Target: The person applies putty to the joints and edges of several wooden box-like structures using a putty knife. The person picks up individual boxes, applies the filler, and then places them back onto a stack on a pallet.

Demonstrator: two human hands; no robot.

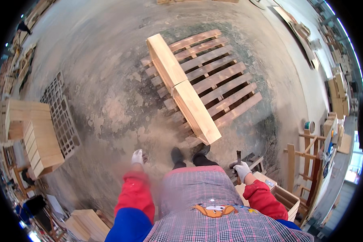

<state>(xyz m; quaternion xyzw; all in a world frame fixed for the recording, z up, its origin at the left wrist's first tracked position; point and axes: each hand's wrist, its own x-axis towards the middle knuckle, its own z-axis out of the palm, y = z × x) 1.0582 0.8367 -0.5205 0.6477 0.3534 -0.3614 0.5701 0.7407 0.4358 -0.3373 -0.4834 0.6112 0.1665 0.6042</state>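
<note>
My left hand (138,157), in a pale glove, hangs over the floor at the left of my feet. Its fingers look curled together, and whatever they may hold is too small to make out. My right hand (240,170), also gloved, is closed around a dark stick-like tool (238,156) that points upward; its kind cannot be told. In front of my shoes lies a slatted wooden pallet (222,75). Two stacks of light wooden boards, a far one (165,56) and a near one (197,113), sit end to end along its left side.
A grey plastic grid pallet (60,117) lies at left, beside light wooden boxes (40,137). Close on my right stands an open wooden crate (285,197). A wooden rack (306,161) with a round tin (309,127) is farther right. More boards (84,226) lie at lower left.
</note>
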